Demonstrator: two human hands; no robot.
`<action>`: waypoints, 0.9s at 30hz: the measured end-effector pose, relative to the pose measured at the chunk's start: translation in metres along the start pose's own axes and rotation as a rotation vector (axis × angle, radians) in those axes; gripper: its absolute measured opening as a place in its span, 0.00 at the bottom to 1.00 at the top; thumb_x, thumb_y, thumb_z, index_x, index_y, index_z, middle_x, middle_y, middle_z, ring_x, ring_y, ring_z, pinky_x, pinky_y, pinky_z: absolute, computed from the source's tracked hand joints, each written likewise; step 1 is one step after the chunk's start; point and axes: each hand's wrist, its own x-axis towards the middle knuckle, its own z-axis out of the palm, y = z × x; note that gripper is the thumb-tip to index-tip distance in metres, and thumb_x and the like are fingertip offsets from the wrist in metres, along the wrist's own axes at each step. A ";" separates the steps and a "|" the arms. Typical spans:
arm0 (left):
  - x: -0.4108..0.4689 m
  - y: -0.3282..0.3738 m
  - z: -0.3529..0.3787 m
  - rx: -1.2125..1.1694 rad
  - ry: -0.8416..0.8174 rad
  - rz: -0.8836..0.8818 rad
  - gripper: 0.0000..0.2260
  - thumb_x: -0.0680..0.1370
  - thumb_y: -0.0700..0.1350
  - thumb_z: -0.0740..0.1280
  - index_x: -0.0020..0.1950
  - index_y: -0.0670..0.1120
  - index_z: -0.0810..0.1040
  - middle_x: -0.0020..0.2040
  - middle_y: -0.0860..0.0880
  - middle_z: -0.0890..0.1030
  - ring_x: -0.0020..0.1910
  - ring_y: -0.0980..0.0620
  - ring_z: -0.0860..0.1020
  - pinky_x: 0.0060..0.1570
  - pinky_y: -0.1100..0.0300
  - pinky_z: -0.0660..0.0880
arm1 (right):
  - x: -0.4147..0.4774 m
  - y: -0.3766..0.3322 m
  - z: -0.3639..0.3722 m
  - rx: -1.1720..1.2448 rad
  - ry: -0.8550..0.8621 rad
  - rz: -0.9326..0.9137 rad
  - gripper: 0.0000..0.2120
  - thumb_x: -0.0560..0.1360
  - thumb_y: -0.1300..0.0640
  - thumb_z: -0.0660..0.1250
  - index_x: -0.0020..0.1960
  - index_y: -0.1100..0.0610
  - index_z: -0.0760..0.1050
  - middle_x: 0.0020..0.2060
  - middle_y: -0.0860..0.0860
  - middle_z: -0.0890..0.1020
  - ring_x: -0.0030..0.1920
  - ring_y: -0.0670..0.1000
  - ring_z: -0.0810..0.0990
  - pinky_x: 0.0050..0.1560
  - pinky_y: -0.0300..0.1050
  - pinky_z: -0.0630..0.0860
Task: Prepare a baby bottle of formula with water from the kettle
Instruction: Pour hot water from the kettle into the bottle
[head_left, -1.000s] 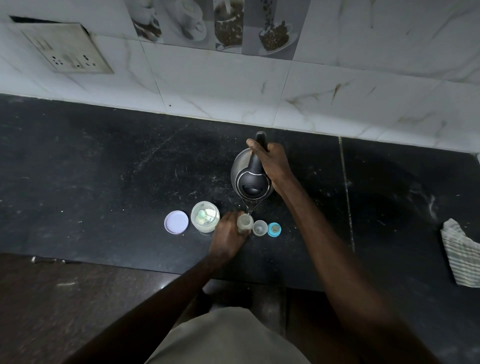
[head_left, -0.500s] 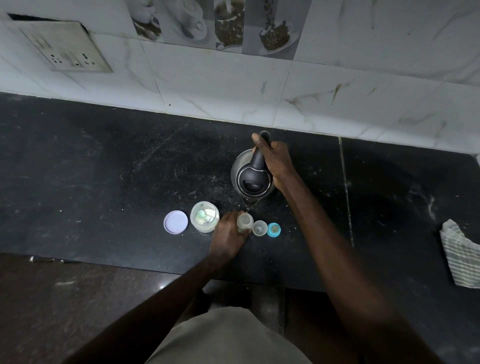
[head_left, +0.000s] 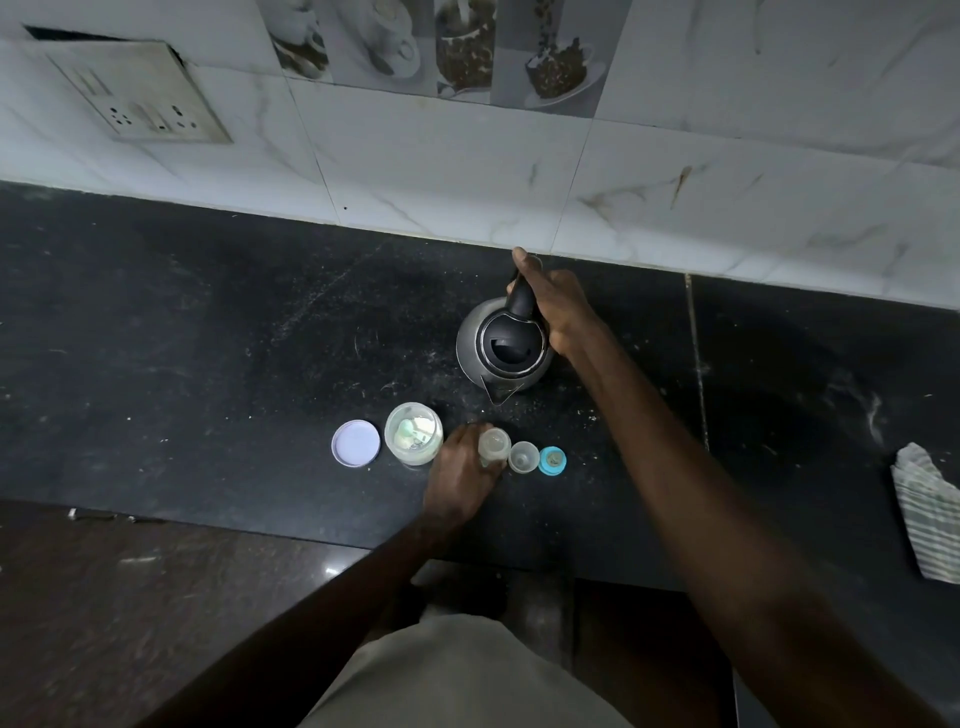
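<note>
Ideally, with the kettle (head_left: 506, 356), mid-frame, gripped by its handle (head_left: 521, 301) in the right hand (head_left: 558, 306) and the open bottle (head_left: 493, 447) just below it held in the left hand (head_left: 457, 475), the spout (head_left: 497, 394) is to be brought over the narrow mouth and tipped slowly.

Head-worn view, down onto counter (head_left: 208, 338)

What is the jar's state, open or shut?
Open: the jar has no lid on; a lid lies on the counter beside it.
</note>
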 end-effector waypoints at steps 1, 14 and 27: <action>0.000 0.000 0.000 0.000 -0.002 0.003 0.18 0.74 0.45 0.76 0.62 0.47 0.79 0.57 0.48 0.82 0.54 0.50 0.80 0.53 0.54 0.78 | 0.004 -0.001 0.001 -0.008 -0.015 0.012 0.28 0.71 0.34 0.75 0.47 0.62 0.82 0.39 0.55 0.84 0.39 0.51 0.83 0.50 0.49 0.82; 0.002 0.001 0.001 -0.022 0.013 -0.023 0.17 0.74 0.46 0.76 0.61 0.48 0.79 0.55 0.49 0.82 0.52 0.50 0.81 0.51 0.55 0.78 | 0.057 -0.018 0.003 -0.089 -0.002 0.171 0.48 0.58 0.24 0.76 0.59 0.64 0.82 0.51 0.59 0.87 0.48 0.57 0.87 0.52 0.54 0.86; 0.003 0.002 0.000 0.016 0.002 -0.001 0.16 0.75 0.46 0.75 0.61 0.48 0.79 0.56 0.48 0.82 0.53 0.50 0.81 0.52 0.54 0.78 | 0.093 -0.020 0.015 -0.108 0.008 0.229 0.60 0.48 0.21 0.78 0.66 0.63 0.77 0.56 0.60 0.85 0.50 0.60 0.88 0.43 0.54 0.86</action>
